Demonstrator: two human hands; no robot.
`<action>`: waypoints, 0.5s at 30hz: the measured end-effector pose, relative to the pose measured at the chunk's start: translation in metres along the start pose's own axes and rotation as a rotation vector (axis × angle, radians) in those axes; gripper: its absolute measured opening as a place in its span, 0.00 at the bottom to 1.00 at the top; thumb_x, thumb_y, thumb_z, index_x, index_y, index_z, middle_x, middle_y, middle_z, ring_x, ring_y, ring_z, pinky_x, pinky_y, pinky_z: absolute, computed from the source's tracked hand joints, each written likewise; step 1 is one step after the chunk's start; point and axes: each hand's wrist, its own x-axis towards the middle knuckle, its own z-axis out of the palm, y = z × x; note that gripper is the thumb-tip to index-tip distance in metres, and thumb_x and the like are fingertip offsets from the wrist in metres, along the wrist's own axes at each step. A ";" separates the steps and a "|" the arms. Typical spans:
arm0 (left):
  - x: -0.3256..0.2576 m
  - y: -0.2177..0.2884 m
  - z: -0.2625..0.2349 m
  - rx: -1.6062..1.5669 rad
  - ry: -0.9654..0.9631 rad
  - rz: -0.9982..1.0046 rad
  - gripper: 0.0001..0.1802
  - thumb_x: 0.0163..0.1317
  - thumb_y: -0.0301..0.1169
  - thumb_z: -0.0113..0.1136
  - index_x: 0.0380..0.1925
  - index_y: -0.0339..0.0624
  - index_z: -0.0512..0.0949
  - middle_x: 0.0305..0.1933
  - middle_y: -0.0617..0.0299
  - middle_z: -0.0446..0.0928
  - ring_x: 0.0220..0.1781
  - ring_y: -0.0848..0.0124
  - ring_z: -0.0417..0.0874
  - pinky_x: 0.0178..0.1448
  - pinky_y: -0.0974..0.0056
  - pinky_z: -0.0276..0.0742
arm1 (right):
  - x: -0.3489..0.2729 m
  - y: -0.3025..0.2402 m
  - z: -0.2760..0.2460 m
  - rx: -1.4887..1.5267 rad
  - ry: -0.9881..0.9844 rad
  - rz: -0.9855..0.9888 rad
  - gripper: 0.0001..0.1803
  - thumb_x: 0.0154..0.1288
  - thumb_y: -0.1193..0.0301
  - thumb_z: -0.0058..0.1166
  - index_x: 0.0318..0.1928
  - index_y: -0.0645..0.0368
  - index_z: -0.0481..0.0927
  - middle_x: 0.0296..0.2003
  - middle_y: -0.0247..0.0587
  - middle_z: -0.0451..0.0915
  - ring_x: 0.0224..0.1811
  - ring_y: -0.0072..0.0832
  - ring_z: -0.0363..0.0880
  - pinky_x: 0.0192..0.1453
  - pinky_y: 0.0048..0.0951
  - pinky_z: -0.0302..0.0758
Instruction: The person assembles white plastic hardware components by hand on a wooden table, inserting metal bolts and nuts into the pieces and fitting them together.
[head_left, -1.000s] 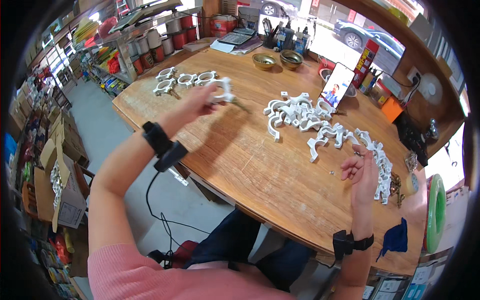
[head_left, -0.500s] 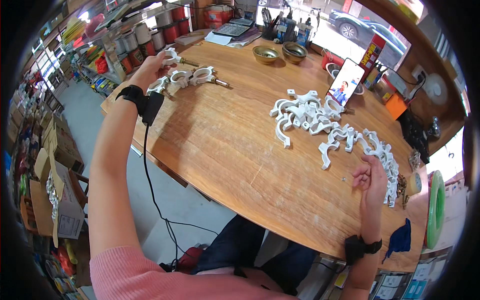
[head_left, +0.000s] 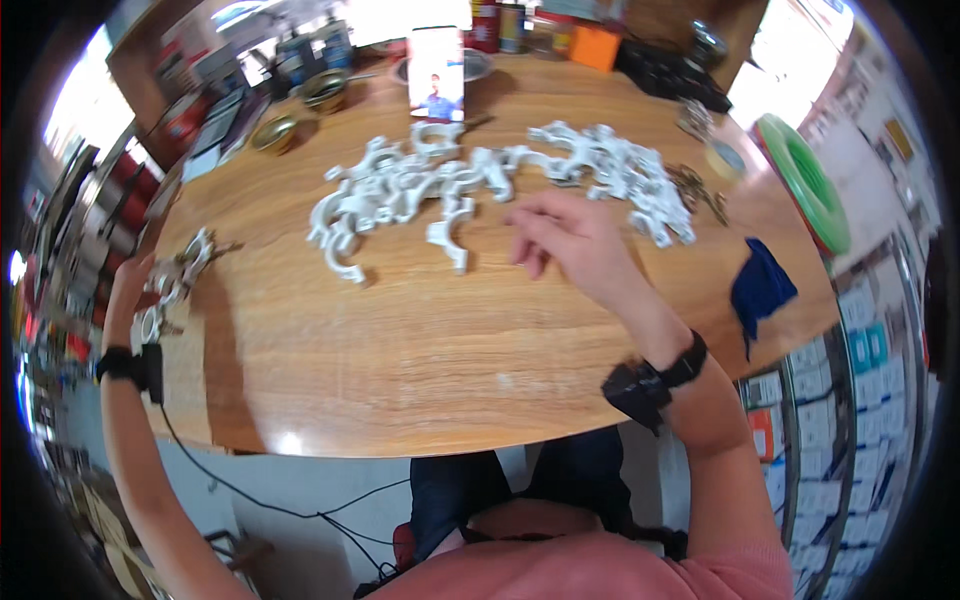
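At the table's left edge my left hand (head_left: 128, 285) is beside several white ring-shaped pipe clamps (head_left: 202, 255) fitted with brass-coloured bolts. Its fingers are small and blurred, so whether they grip a clamp does not show. My right hand (head_left: 565, 240) hovers over the table with fingers loosely bent and apart, nothing visible in them. Left of it lies a heap of loose white half-ring clamp pieces (head_left: 385, 195), with one curved piece (head_left: 450, 240) at its near side. Beyond and to the right of that hand spreads a second heap of white clamp pieces (head_left: 625, 180).
A lit phone (head_left: 437, 80) stands upright behind the heaps. Brass-coloured bowls (head_left: 275, 134) are at the back left. Metal bolts (head_left: 700, 190), a tape roll (head_left: 724, 160), a dark blue cloth (head_left: 762, 290) and a green coil (head_left: 800, 180) lie to the right. A cable (head_left: 250, 500) hangs from my left wrist.
The view has swung to the right. My right hand has moved from the near side of the right heap leftward to between the heaps. My left hand is still by the bolted clamps.
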 end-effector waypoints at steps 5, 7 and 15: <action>-0.043 0.075 0.027 0.128 0.093 0.399 0.20 0.54 0.41 0.56 0.40 0.37 0.72 0.25 0.61 0.76 0.15 0.76 0.73 0.14 0.72 0.65 | -0.009 -0.020 -0.018 0.046 0.061 -0.152 0.09 0.62 0.70 0.47 0.31 0.65 0.75 0.20 0.35 0.76 0.17 0.15 0.71 0.20 0.15 0.68; -0.073 0.114 0.052 0.036 0.064 0.538 0.15 0.56 0.35 0.55 0.41 0.39 0.74 0.27 0.63 0.77 0.20 0.81 0.72 0.20 0.77 0.64 | -0.009 -0.029 -0.027 0.054 0.264 -0.302 0.12 0.62 0.68 0.47 0.28 0.65 0.75 0.19 0.36 0.76 0.16 0.16 0.71 0.19 0.15 0.67; -0.248 0.241 0.169 -0.646 -0.348 0.575 0.15 0.58 0.41 0.55 0.24 0.40 0.75 0.19 0.67 0.72 0.19 0.81 0.72 0.23 0.77 0.67 | -0.009 -0.059 -0.082 0.136 0.360 -0.255 0.17 0.61 0.61 0.48 0.23 0.62 0.74 0.19 0.38 0.75 0.16 0.16 0.70 0.19 0.16 0.67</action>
